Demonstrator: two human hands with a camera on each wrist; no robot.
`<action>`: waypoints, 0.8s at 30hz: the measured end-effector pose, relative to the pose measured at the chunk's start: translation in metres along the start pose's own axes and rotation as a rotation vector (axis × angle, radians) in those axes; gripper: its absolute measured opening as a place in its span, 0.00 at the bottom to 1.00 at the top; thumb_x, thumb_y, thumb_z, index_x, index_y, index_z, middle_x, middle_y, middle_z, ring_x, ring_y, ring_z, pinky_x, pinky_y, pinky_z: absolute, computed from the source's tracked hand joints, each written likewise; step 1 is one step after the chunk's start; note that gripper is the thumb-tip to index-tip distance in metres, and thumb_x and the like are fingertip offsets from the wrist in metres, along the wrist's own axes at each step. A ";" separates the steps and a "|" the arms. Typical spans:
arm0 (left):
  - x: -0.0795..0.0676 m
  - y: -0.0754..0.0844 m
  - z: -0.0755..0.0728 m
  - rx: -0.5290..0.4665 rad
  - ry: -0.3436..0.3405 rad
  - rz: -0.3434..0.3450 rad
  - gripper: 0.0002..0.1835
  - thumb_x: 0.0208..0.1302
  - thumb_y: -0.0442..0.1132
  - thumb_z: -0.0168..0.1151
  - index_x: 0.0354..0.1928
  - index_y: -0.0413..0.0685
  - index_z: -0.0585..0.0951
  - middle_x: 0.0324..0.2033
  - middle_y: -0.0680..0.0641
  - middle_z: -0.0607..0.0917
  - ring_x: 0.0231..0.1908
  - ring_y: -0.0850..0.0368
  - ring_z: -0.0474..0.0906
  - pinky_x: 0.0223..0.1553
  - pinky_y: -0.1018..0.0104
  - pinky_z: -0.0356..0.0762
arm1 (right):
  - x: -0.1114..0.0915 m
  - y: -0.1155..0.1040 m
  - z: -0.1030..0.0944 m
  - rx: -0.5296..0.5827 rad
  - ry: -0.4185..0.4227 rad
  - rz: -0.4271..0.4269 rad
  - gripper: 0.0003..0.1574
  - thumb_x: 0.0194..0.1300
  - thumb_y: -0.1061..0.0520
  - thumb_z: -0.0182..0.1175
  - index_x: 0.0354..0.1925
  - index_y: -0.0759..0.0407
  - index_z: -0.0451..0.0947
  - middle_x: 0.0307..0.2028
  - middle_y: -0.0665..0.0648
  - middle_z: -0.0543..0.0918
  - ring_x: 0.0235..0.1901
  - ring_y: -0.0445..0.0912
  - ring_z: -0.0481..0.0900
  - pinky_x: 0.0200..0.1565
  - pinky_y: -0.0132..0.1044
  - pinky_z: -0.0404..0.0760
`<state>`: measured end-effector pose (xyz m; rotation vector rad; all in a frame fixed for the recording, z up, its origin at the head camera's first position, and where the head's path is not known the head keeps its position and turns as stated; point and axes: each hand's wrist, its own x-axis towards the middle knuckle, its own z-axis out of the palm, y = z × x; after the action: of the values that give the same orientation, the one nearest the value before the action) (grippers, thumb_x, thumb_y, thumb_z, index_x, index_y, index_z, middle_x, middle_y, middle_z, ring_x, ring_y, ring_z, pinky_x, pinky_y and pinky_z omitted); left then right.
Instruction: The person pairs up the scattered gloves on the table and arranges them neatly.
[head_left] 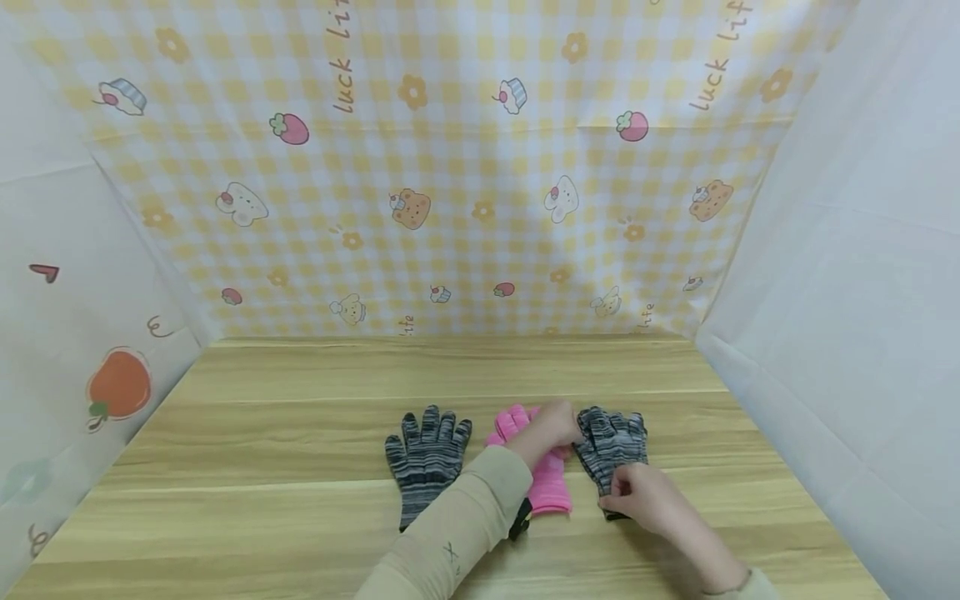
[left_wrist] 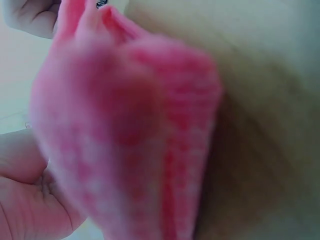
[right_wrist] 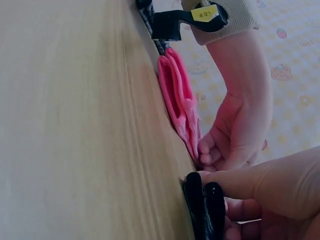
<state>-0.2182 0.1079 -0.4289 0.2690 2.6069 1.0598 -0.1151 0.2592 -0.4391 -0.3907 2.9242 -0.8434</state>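
Two dark grey striped knit gloves (head_left: 617, 446) lie stacked on the right, with their two black cuffs (right_wrist: 215, 210) showing in the right wrist view. At the cuff end my right hand (head_left: 647, 497) pinches the edge between thumb and fingers. My left hand (head_left: 555, 423) reaches across the pink gloves (head_left: 550, 490), its curled fingertips pinching the upper left edge of the striped gloves. Layered and flat, the pink gloves are partly covered by the left hand and forearm. Another grey striped glove (head_left: 429, 457) lies spread at the left, its cuff partly behind the left sleeve.
The gloves lie in a row on a wood-grain table (head_left: 300, 450). A yellow checked cloth (head_left: 480, 167) hangs behind it, with white sheets (head_left: 847, 275) at both sides. A black wrist mount (right_wrist: 172, 25) is strapped at the left sleeve.
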 end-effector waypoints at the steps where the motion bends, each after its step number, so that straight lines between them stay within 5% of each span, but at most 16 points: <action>1: 0.000 0.000 0.000 0.013 0.003 0.006 0.15 0.53 0.30 0.69 0.16 0.41 0.73 0.09 0.45 0.78 0.11 0.54 0.79 0.10 0.69 0.75 | 0.001 0.002 -0.001 0.011 -0.008 0.003 0.21 0.55 0.53 0.70 0.16 0.52 0.68 0.14 0.44 0.66 0.15 0.36 0.62 0.18 0.30 0.63; 10: 0.000 -0.005 -0.002 -0.089 -0.020 0.036 0.21 0.51 0.30 0.71 0.12 0.45 0.68 0.10 0.48 0.75 0.07 0.59 0.71 0.11 0.71 0.73 | -0.002 0.018 -0.022 0.058 0.101 0.211 0.15 0.57 0.58 0.66 0.24 0.60 0.69 0.19 0.51 0.69 0.20 0.44 0.66 0.22 0.35 0.66; 16: 0.002 -0.008 -0.005 -0.122 -0.029 0.038 0.22 0.50 0.28 0.71 0.13 0.45 0.66 0.10 0.47 0.75 0.07 0.60 0.69 0.11 0.72 0.71 | -0.008 0.020 -0.029 0.056 0.025 0.324 0.21 0.54 0.52 0.71 0.24 0.62 0.69 0.20 0.56 0.73 0.14 0.45 0.73 0.18 0.36 0.75; 24: 0.005 -0.008 -0.006 -0.102 -0.042 0.028 0.14 0.53 0.28 0.70 0.18 0.41 0.73 0.12 0.47 0.76 0.07 0.60 0.68 0.12 0.71 0.74 | -0.007 0.021 -0.025 0.154 0.005 0.383 0.18 0.56 0.58 0.69 0.24 0.64 0.68 0.22 0.59 0.74 0.11 0.46 0.76 0.15 0.37 0.79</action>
<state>-0.2254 0.0999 -0.4310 0.3013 2.5091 1.1799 -0.1160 0.2909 -0.4290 0.1780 2.7729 -0.9938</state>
